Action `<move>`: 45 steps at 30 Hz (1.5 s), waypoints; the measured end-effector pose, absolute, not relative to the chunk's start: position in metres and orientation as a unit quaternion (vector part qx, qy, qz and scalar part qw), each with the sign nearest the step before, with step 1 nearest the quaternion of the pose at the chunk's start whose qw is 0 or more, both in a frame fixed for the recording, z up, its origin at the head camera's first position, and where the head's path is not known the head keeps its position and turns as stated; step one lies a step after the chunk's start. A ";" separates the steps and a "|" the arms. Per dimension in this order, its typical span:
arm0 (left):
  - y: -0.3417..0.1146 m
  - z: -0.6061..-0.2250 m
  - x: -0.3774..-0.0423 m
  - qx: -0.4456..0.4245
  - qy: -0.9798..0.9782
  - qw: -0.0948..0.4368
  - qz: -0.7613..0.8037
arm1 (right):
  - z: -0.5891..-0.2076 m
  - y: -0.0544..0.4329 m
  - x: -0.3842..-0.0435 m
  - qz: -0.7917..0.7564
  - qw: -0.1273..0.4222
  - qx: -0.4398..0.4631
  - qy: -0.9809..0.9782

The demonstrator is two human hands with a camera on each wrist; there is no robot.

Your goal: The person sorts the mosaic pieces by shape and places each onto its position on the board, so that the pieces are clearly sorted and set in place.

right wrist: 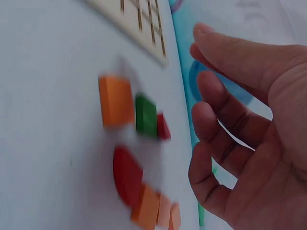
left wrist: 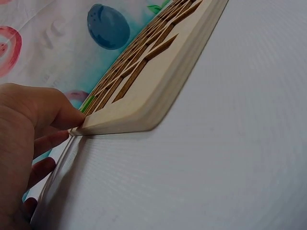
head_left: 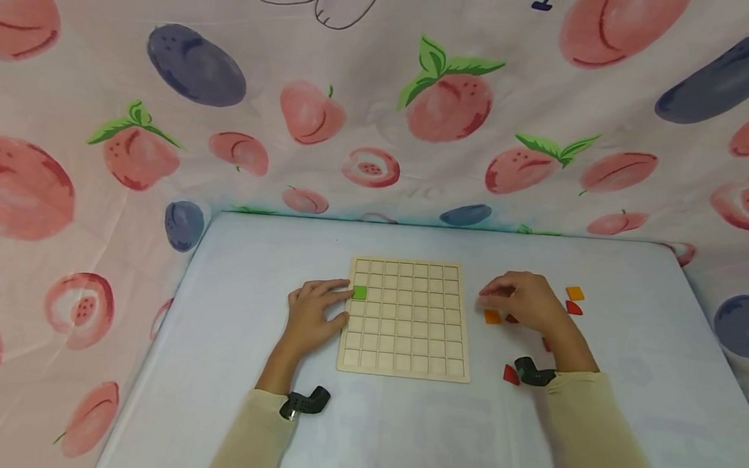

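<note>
A pale wooden grid board [head_left: 405, 328] lies flat on the table. One green square tile [head_left: 359, 292] sits in a cell of its leftmost column. My left hand [head_left: 311, 315] rests at the board's left edge, index fingertip by the green tile and thumb at the rim. To the board's right, my right hand [head_left: 525, 300] hovers over loose pieces, its fingers loosely bent and no piece visible between them. Below its fingertips lies an orange square tile [head_left: 492, 317]. A green block [right wrist: 146, 116] and a red curved piece [right wrist: 127, 177] appear in the right wrist view.
Farther right lie another orange tile [head_left: 575, 293] and a red quarter-round piece [head_left: 574, 307]. A second red piece [head_left: 511, 375] is near the right wrist's black camera [head_left: 534, 372]. A fruit-patterned cloth [head_left: 370, 103] hangs behind the white table [head_left: 399, 439].
</note>
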State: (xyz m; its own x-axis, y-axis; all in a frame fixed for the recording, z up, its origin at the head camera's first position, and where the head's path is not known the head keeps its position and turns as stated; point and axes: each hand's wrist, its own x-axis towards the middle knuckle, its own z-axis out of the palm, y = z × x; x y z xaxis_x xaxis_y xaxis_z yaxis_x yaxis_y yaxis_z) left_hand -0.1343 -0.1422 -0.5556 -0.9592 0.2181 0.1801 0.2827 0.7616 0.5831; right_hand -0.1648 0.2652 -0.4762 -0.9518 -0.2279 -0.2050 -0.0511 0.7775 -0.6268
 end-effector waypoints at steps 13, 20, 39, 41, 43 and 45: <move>-0.143 -0.554 -0.132 -0.136 -0.936 0.051 -0.320 | -0.494 0.285 -0.164 -0.281 0.160 -0.075 0.943; -0.143 -0.555 -0.132 -0.135 -0.938 0.049 -0.314 | -0.499 0.287 -0.163 -0.259 0.156 -0.091 0.949; -0.143 -0.552 -0.132 -0.136 -0.937 0.050 -0.318 | -0.498 0.287 -0.160 -0.260 0.147 -0.097 0.949; -0.143 -0.552 -0.132 -0.137 -0.937 0.050 -0.318 | -0.496 0.286 -0.160 -0.272 0.143 -0.094 0.947; -0.143 -0.552 -0.132 -0.136 -0.937 0.049 -0.319 | -0.495 0.283 -0.160 -0.285 0.141 -0.094 0.943; -0.143 -0.552 -0.133 -0.136 -0.936 0.050 -0.320 | -0.493 0.279 -0.160 -0.295 0.140 -0.097 0.940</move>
